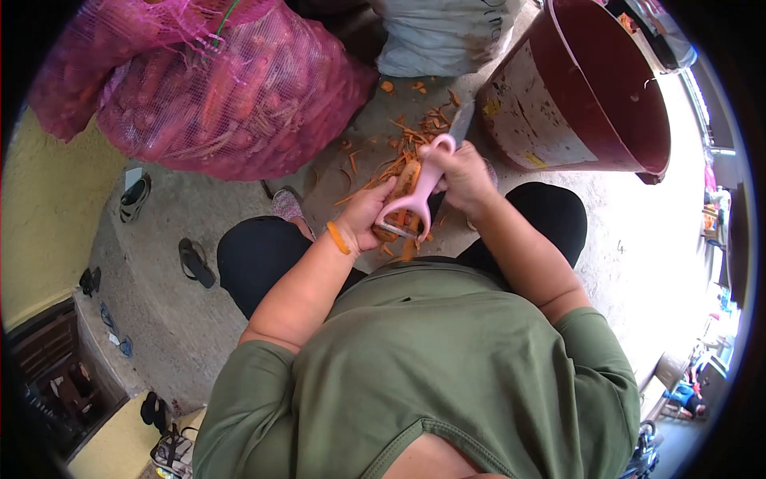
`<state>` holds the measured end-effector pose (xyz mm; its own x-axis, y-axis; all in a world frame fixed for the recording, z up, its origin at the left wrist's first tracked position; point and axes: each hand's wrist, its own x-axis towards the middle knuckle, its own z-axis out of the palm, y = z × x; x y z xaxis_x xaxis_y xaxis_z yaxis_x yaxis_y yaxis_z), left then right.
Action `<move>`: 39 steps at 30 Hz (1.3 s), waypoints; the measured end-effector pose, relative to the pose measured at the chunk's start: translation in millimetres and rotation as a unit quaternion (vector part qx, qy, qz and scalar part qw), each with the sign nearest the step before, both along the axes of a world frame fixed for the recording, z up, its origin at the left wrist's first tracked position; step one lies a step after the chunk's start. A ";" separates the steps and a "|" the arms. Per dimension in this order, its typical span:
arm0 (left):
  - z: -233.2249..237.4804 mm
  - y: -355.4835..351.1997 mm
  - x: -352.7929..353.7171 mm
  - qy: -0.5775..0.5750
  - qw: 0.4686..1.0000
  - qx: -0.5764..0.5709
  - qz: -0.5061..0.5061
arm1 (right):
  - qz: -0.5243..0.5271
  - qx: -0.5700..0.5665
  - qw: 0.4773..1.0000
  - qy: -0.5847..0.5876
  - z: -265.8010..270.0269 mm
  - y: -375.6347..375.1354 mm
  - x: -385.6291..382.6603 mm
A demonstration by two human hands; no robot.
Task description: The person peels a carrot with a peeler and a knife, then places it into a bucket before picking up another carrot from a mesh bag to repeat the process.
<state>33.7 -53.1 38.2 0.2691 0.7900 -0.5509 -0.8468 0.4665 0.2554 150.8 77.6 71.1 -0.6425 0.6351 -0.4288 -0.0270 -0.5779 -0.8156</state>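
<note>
My left hand [369, 212] is closed around a carrot [409, 175], a strip of peel lying across the wrist. In my right hand [467, 177], the fingers wrap the handle of a pink peeler [425, 185]. The peeler's wide head lies over the carrot's near end, pointing toward my body. A knife blade [461, 121] juts out past my right knuckles, and a dark length shows under that hand; I cannot tell whether the hand grips the knife too. Orange peelings [411, 136] are scattered on the floor below and beyond the hands.
A pink mesh sack full of carrots [239, 96] stands at front left, beside a white sack [439, 40]. At front right is a large dark red bucket [535, 112]. Loose sandals [195, 263] lie on the concrete floor to the left, near a yellow wall [56, 191].
</note>
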 end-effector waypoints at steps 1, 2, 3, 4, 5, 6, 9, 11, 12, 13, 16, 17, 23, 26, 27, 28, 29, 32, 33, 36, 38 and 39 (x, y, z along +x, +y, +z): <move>0.9 -0.1 0.8 0.004 1.000 0.007 -0.010 | 0.054 0.000 0.998 0.028 -8.2 -3.1 0.5; 1.6 -0.6 1.3 0.009 1.000 0.015 -0.020 | 0.014 0.023 0.998 -0.057 -11.1 6.3 0.1; -0.2 -1.0 1.3 -0.014 1.000 0.009 -0.024 | -0.099 -0.043 0.993 -0.038 -18.5 16.4 -2.4; -3.8 -1.4 0.7 -0.035 0.999 0.004 -0.028 | -0.153 -0.032 0.987 -0.043 -22.7 32.4 -0.5; -5.7 -1.6 0.1 -0.058 0.998 -0.001 -0.032 | -0.205 -0.021 0.977 -0.047 -26.9 49.0 5.4; -3.1 -1.9 0.1 -0.040 0.999 -0.004 -0.035 | -0.206 -0.018 0.978 -0.023 -26.6 59.2 12.2; -2.7 -0.7 -3.3 -0.052 0.998 -0.009 -0.036 | -0.170 -0.028 0.985 -0.031 -11.6 41.6 8.5; -1.2 -0.5 -4.6 -0.033 0.998 0.006 -0.051 | -0.054 -0.011 0.998 0.008 -19.5 24.1 5.4; -0.3 -1.4 -4.1 -0.023 0.998 0.013 -0.059 | -0.106 -0.042 0.993 -0.009 -30.8 31.2 4.2; 1.1 -1.7 -3.5 -0.016 0.998 0.020 -0.063 | -0.184 -0.067 0.980 -0.020 -29.1 43.8 6.7; 2.4 -0.1 -4.3 0.004 0.998 0.021 -0.059 | -0.193 -0.072 0.978 0.026 -41.2 79.7 27.9; -2.2 0.4 -4.4 0.005 0.999 0.006 -0.048 | -0.173 -0.059 0.983 0.007 -45.1 76.8 29.3; 0.8 4.9 -1.6 -0.020 0.999 0.027 -0.001 | 0.034 -0.016 0.998 0.045 0.7 -8.4 -1.0; -7.1 2.4 -2.3 -0.046 0.999 0.027 -0.008 | -0.098 -0.011 0.995 -0.029 -14.5 23.8 -2.4; -10.8 1.4 -2.4 -0.047 0.999 0.007 0.000 | -0.152 -0.013 0.988 -0.011 -29.2 40.0 3.3; -13.2 0.5 -2.1 -0.048 0.999 -0.012 0.008 | -0.147 -0.003 0.989 0.001 -37.8 53.9 13.7; -14.2 0.6 -2.4 -0.050 0.998 -0.032 0.017 | -0.140 0.007 0.990 0.012 -42.1 62.5 19.9; -11.5 1.0 -4.8 -0.014 0.999 -0.025 0.016 | -0.064 -0.019 0.997 0.026 -0.1 24.2 5.6; -4.9 3.0 -2.2 -0.008 0.999 -0.037 0.018 | -0.022 -0.017 0.999 0.031 4.7 12.3 3.4; -3.4 5.2 2.3 -0.006 1.000 -0.027 0.003 | 0.038 0.008 0.999 0.019 0.3 2.9 0.5; -22.2 -2.0 -1.2 -0.109 0.994 0.007 -0.016 | -0.072 0.042 0.996 -0.038 -18.4 28.2 1.8; -21.5 -2.0 -2.6 -0.160 0.987 0.025 -0.025 | -0.101 0.049 0.994 -0.005 -14.9 38.3 4.0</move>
<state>31.1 -55.1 16.7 0.4616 0.7955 -0.3926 -0.8643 0.5030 0.0030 154.8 115.9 56.2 -0.4940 0.7896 -0.3640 -0.1250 -0.4788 -0.8690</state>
